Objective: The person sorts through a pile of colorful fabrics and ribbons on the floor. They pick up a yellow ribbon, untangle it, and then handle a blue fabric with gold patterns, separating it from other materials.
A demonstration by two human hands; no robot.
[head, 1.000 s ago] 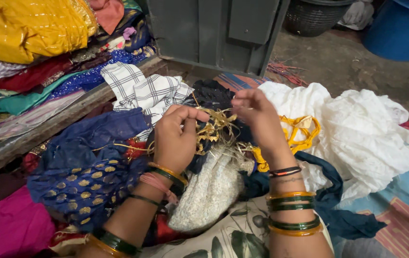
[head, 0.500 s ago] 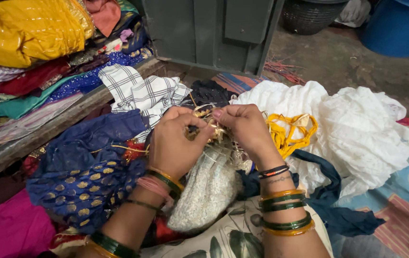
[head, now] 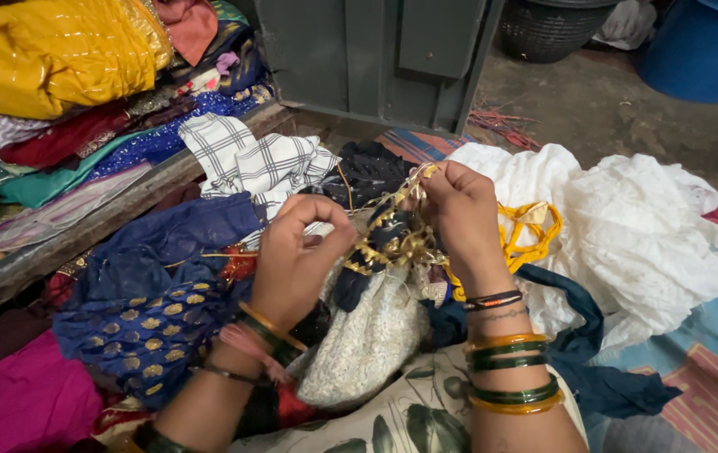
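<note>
Fingers of my left hand (head: 296,256) and right hand (head: 459,218) pinch the gold-trimmed dark cloth (head: 380,243) above the white beaded fabric (head: 367,335).

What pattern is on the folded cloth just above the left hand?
The folded cloth is white with dark checked lines, seen in the head view above the left hand.

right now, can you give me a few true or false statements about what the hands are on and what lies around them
1. Both hands, the left hand and the right hand, grip a gold trim tangle. True.
2. A white embroidered cloth hangs below the trim. True.
3. The checked cloth is red and green. False: it is white with dark lines.
4. White ruffled fabric lies on the right hand's side. True.
5. The wrists are bare. False: both wear green and gold bangles.
</note>
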